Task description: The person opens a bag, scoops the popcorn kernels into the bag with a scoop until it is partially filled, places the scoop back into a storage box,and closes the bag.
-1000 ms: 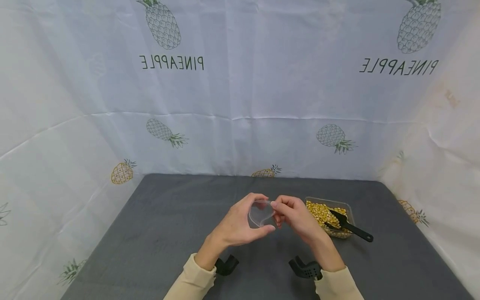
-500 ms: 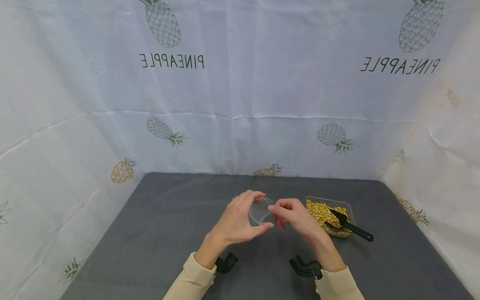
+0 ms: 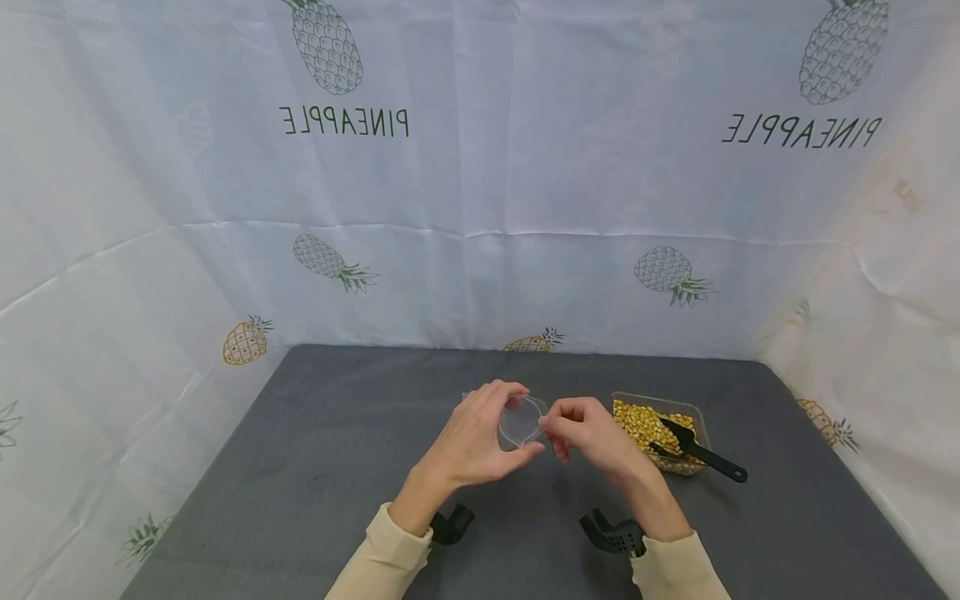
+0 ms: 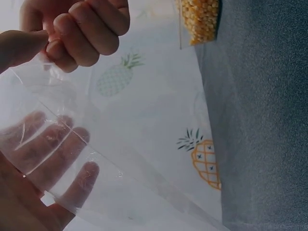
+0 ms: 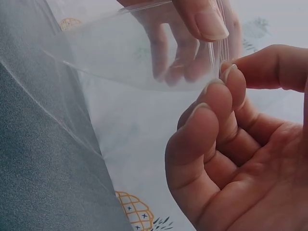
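Clear plastic bag [image 3: 522, 425]: was held above bench [image 3: 352, 442], left of corn container [image 3: 681, 469]; was encircled by curved left hand [image 3: 472, 446]; was pinched at edge by right hand [image 3: 592, 433].

Clear tub [image 3: 681, 469] of yellow corn kernels [image 3: 637, 423] on grey desk [image 3: 360, 433], just to the rt of R hand [image 3: 588, 429]; black scoop [image 3: 708, 457] in it, handle out over rim, away from hand. White cloth [image 3: 480, 183] w/ pineapple prints [image 3: 327, 50] & mirrored "PINEAPPLE" txt [image 3: 343, 122] beyond hand.
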### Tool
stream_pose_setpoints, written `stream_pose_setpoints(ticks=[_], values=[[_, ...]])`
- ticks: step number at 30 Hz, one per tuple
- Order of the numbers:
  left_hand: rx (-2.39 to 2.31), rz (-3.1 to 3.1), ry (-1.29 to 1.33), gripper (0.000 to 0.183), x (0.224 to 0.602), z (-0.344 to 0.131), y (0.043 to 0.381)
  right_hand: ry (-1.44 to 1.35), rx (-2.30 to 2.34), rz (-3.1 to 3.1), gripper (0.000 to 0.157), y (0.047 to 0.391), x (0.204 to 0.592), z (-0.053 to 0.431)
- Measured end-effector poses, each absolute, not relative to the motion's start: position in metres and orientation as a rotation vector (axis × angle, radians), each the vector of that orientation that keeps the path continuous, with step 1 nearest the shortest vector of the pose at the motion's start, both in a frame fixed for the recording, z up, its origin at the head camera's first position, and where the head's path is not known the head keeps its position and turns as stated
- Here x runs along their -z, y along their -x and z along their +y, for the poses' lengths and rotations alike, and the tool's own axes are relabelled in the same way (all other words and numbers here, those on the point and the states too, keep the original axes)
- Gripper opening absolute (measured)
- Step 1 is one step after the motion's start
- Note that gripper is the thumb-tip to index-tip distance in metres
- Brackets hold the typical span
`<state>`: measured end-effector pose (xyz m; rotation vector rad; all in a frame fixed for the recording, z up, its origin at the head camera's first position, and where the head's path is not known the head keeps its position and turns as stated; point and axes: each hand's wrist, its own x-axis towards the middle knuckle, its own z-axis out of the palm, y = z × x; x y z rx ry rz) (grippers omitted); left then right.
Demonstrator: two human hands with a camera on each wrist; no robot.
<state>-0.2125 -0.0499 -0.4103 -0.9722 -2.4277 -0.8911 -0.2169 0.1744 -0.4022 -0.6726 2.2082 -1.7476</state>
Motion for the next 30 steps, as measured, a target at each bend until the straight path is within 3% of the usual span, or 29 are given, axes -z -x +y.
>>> stream_pose_setpoints(ticks=[30], values=[[0.82, -2.475, 0.987, 0.054, 0.4176, -0.0571, 0.2144, 0.612, 1.646, 2.294, 0.029, 0.2109, 0.4036, 0.1818]])
